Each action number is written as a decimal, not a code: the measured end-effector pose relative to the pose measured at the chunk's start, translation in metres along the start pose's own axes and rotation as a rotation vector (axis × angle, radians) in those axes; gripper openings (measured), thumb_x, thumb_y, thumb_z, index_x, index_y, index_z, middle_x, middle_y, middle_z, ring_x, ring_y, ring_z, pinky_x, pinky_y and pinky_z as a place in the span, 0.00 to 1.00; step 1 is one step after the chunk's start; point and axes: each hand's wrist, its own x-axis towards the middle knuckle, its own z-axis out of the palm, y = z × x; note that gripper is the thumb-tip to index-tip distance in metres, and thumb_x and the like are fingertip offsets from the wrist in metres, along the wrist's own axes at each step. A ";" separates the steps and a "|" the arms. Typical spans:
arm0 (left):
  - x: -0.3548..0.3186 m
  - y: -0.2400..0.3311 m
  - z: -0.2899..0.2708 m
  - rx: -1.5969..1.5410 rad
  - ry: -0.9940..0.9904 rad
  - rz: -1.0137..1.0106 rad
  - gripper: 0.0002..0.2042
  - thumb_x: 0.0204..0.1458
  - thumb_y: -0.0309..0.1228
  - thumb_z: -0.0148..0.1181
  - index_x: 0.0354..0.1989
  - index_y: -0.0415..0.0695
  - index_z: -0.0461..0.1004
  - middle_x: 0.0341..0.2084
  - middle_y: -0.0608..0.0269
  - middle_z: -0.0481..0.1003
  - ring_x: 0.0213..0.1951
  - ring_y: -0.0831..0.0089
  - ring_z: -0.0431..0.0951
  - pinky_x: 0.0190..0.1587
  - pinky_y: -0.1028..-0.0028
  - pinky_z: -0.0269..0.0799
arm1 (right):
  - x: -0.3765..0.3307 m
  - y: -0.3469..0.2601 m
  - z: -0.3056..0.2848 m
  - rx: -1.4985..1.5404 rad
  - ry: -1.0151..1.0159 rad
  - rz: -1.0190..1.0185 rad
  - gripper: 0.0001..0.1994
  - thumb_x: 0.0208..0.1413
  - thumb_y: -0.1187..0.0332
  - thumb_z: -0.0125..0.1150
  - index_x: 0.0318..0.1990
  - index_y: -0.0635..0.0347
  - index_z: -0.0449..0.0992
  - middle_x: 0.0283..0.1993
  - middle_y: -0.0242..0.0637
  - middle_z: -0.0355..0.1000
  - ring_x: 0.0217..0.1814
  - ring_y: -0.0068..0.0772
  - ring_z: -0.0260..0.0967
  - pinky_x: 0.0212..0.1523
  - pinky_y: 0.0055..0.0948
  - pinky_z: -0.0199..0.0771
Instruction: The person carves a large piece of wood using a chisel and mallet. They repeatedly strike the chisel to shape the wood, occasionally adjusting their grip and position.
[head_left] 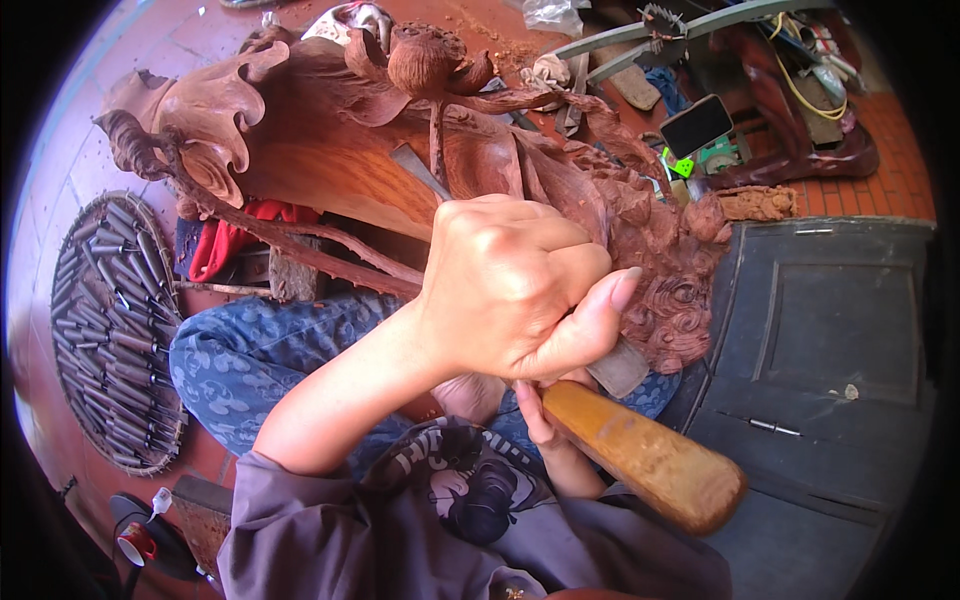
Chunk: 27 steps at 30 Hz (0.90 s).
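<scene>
Head view: the left hand (505, 290) has its fingers (560, 262) wrapped tight around a chisel (420, 172), whose blade runs up and left from the fist onto the reddish wood carving (330, 150). The right hand (545, 415), mostly hidden beneath, seems closed on the wooden mallet (645, 455), whose long axis slants down-right.

Off to the left, a round woven tray (70, 250) lies on the floor, packed with metal chisels (115, 330). A red cloth (225, 240) is bunched just beside it. Upper right, a phone (696, 126) stands propped, a small green tool (720, 155) next to it, yellow cable (805, 90) beyond. A dark panelled door (830, 340) lies flat at right.
</scene>
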 end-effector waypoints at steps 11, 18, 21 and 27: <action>0.000 -0.003 -0.003 -0.021 -0.022 -0.001 0.13 0.50 0.33 0.52 0.15 0.43 0.70 0.12 0.60 0.66 0.15 0.59 0.69 0.20 0.64 0.62 | 0.002 -0.013 0.007 -0.035 0.128 0.084 0.13 0.49 0.77 0.63 0.36 0.60 0.62 0.29 0.33 0.66 0.31 0.25 0.63 0.36 0.26 0.65; -0.004 -0.007 -0.003 0.058 -0.032 -0.008 0.11 0.48 0.32 0.53 0.15 0.44 0.71 0.12 0.61 0.66 0.15 0.59 0.69 0.20 0.64 0.63 | -0.005 0.023 0.008 -0.140 0.131 -0.079 0.14 0.51 0.76 0.62 0.37 0.59 0.61 0.27 0.34 0.65 0.30 0.24 0.64 0.37 0.29 0.68; 0.000 -0.004 -0.008 0.085 -0.058 0.012 0.10 0.48 0.32 0.54 0.16 0.45 0.72 0.13 0.63 0.67 0.15 0.61 0.69 0.20 0.65 0.63 | -0.003 0.022 0.006 -0.133 0.100 -0.122 0.14 0.53 0.71 0.63 0.43 0.58 0.65 0.38 0.39 0.67 0.39 0.29 0.66 0.43 0.31 0.69; -0.002 0.001 -0.009 0.030 -0.107 0.109 0.11 0.47 0.36 0.54 0.18 0.45 0.72 0.15 0.63 0.68 0.16 0.62 0.70 0.19 0.66 0.63 | -0.020 0.008 -0.010 -0.359 -0.033 0.066 0.21 0.50 0.62 0.71 0.51 0.52 0.74 0.48 0.40 0.73 0.48 0.35 0.72 0.50 0.33 0.74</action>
